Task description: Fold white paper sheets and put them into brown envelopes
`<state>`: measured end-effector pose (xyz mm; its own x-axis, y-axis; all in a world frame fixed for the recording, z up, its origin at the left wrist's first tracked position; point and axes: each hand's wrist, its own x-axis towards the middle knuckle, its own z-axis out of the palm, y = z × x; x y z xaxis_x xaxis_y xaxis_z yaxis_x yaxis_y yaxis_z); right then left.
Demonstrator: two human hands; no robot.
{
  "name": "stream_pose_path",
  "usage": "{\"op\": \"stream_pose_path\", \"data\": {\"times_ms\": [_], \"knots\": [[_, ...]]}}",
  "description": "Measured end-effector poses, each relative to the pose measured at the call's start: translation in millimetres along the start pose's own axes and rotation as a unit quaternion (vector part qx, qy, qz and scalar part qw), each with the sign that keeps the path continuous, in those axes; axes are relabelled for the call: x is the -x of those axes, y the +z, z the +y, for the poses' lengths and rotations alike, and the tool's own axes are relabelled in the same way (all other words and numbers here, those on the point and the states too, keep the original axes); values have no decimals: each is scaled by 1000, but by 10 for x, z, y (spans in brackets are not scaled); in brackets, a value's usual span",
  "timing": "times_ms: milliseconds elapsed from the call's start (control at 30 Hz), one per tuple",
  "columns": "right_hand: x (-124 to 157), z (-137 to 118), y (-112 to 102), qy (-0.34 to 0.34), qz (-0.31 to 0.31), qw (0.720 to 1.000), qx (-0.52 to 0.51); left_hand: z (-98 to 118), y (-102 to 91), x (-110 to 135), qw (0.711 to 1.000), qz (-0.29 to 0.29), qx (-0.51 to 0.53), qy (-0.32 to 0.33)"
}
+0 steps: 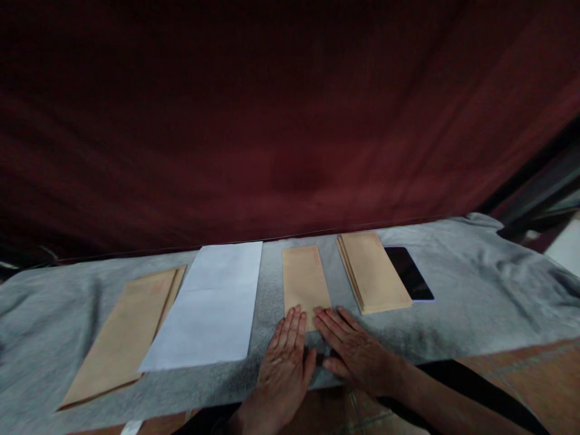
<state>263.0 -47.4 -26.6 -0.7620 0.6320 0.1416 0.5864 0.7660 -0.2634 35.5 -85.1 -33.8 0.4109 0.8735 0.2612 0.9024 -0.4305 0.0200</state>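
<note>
My left hand [286, 362] lies flat on the grey cloth [475, 290], fingers stretched out, fingertips on the near edge of a single brown envelope [304, 279]. My right hand [353, 347] rests flat beside it, fingers spread, its tips touching the same envelope's near right corner. Neither hand holds anything. A stack of brown envelopes [374, 272] sits just right of the single one. A white sheet of paper [212, 305] lies to the left.
More brown envelopes [124, 335] lie at the far left, partly under the white sheet. A dark phone [409, 273] lies by the right stack. A dark red curtain [272, 121] hangs behind the table. Tiled floor shows below right.
</note>
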Motion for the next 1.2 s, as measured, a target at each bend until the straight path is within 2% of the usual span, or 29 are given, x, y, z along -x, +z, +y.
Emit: {"op": "stream_pose_path", "data": {"times_ms": [200, 400, 533, 633, 900, 1200], "knots": [[47, -36, -63, 6, 6, 1000, -24, -129, -24, -45, 999, 2, -14, -30], [40, -32, -51, 11, 1, 999, -40, -213, -104, -585, 998, -30, 56, -15], [42, -22, -26, 15, -13, 999, -50, -229, 25, -940, 997, -43, 71, 4], [28, -10, -14, 23, -37, 997, -59, -213, 133, -1066, 997, -58, 53, 18], [-7, 20, -34, 35, -85, 993, -78, -148, 231, -1053, 998, -53, 27, 8], [30, 67, -47, 12, -69, 995, -77, -191, 305, -904, 999, -25, 9, -40]]}}
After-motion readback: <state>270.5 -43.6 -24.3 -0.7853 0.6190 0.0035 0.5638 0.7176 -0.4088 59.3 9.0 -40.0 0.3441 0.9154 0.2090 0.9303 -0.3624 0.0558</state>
